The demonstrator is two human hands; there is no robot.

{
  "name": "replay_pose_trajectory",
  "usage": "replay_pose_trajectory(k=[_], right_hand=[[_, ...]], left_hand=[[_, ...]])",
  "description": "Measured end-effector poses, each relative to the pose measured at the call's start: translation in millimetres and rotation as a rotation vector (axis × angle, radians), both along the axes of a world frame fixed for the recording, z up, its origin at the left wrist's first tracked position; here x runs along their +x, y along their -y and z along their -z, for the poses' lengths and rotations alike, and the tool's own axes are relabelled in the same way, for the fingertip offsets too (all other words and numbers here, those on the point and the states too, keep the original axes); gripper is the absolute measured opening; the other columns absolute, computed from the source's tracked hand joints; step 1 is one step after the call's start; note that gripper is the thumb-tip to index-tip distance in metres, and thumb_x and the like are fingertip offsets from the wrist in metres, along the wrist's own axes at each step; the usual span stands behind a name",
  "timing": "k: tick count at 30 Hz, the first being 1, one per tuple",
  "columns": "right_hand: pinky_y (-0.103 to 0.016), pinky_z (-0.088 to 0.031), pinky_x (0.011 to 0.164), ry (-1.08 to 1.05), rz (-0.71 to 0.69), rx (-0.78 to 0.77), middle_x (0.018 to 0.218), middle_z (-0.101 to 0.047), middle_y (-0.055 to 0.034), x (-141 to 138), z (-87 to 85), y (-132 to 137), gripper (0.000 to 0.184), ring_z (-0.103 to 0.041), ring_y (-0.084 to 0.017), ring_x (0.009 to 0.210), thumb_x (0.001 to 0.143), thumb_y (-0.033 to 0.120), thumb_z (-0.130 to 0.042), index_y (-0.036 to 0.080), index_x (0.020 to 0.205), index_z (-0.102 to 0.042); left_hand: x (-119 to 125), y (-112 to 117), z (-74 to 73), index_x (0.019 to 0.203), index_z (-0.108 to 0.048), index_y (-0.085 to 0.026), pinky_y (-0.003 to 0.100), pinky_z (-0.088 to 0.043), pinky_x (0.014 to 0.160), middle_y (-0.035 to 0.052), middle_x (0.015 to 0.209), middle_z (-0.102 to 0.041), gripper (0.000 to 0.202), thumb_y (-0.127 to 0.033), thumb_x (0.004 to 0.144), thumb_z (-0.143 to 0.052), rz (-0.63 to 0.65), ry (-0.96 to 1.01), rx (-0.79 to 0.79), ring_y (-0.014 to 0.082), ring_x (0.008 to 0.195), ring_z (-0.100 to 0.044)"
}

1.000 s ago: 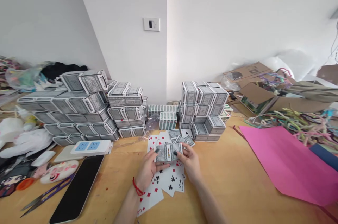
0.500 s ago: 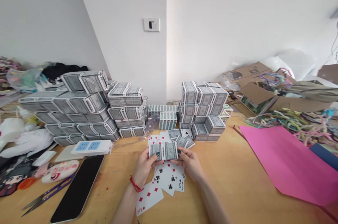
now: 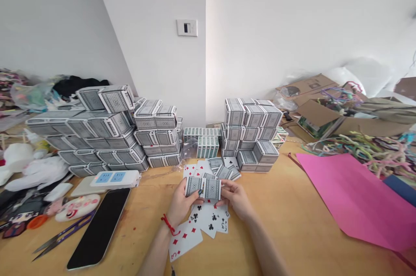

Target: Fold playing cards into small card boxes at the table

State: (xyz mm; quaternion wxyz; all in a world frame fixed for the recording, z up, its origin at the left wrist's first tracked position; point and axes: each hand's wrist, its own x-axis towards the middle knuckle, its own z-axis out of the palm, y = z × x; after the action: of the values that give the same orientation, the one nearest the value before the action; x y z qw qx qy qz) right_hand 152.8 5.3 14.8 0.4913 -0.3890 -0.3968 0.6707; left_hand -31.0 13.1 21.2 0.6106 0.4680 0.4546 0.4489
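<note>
My left hand (image 3: 182, 203) and my right hand (image 3: 236, 198) are both closed on a folded playing-card block (image 3: 203, 188) with a green-grey patterned back, held just above the wooden table (image 3: 276, 219). The left hand grips its left half, the right hand its right end. A red string sits round my left wrist. Under my hands lie loose face-up playing cards (image 3: 208, 220), clubs and diamonds. More loose cards (image 3: 224, 171) lie just behind the block.
Stacks of similar card blocks stand at the back left (image 3: 107, 137) and back centre (image 3: 251, 131). A phone (image 3: 99, 228), a power strip (image 3: 113, 178) and scissors (image 3: 61, 239) lie at left. Pink paper (image 3: 354, 202), pipe cleaners (image 3: 367, 148) and cardboard boxes (image 3: 325, 113) are at right.
The block has turned slightly in my hands and my grip has shifted; both hands stay over the loose cards. The camera tilted a little.
</note>
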Motion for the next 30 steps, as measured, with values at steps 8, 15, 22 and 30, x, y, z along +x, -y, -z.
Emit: replay_pose_trajectory(k=[8, 15, 22, 30], right_hand=[[-0.029, -0.052, 0.052, 0.006, 0.054, 0.006, 0.07, -0.067, -0.0031, -1, 2.8, -2, 0.04, -0.061, -0.016, 0.057, 0.061, 0.031, -0.07, 0.017, 0.099, -0.063], [-0.03, -0.052, 0.051, 0.025, 0.028, 0.017, 0.069, -0.068, -0.0028, -2, 1.4, -1, 0.042, -0.064, -0.02, 0.06, 0.062, 0.03, -0.068, 0.018, 0.102, -0.062], [-0.03, -0.053, 0.049, 0.057, 0.014, 0.051, 0.079, -0.069, -0.0047, -5, 1.2, -1, 0.04, -0.065, -0.022, 0.068, 0.067, 0.033, -0.064, 0.017, 0.104, -0.061], [-0.033, -0.054, 0.054, 0.098, 0.046, 0.09, 0.096, -0.067, -0.0041, -8, 1.4, 0, 0.043, -0.063, -0.024, 0.08, 0.068, 0.039, -0.061, 0.022, 0.108, -0.059]], left_hand=[[3, 5, 2.5, 0.096, -0.042, -0.018, 0.023, -0.046, 0.042, -0.0018, 0.058, -0.061, 0.033, -0.036, 0.072, -0.056, -0.038, -0.136, 0.093, 0.014, 0.043, -0.058], [9, 8, 2.9, 0.089, -0.042, -0.021, 0.019, -0.036, 0.037, -0.0067, 0.052, -0.053, 0.024, -0.037, 0.075, -0.053, -0.049, -0.11, 0.141, 0.0086, 0.035, -0.048], [9, 8, 4.3, 0.09, -0.039, -0.022, 0.02, -0.036, 0.04, -0.0064, 0.054, -0.052, 0.021, -0.034, 0.078, -0.05, -0.023, -0.13, 0.155, 0.0084, 0.037, -0.046], [9, 7, 13.2, 0.085, -0.037, -0.022, 0.017, -0.035, 0.04, -0.007, 0.053, -0.053, 0.021, -0.037, 0.078, -0.049, -0.034, -0.115, 0.134, 0.0071, 0.037, -0.046]])
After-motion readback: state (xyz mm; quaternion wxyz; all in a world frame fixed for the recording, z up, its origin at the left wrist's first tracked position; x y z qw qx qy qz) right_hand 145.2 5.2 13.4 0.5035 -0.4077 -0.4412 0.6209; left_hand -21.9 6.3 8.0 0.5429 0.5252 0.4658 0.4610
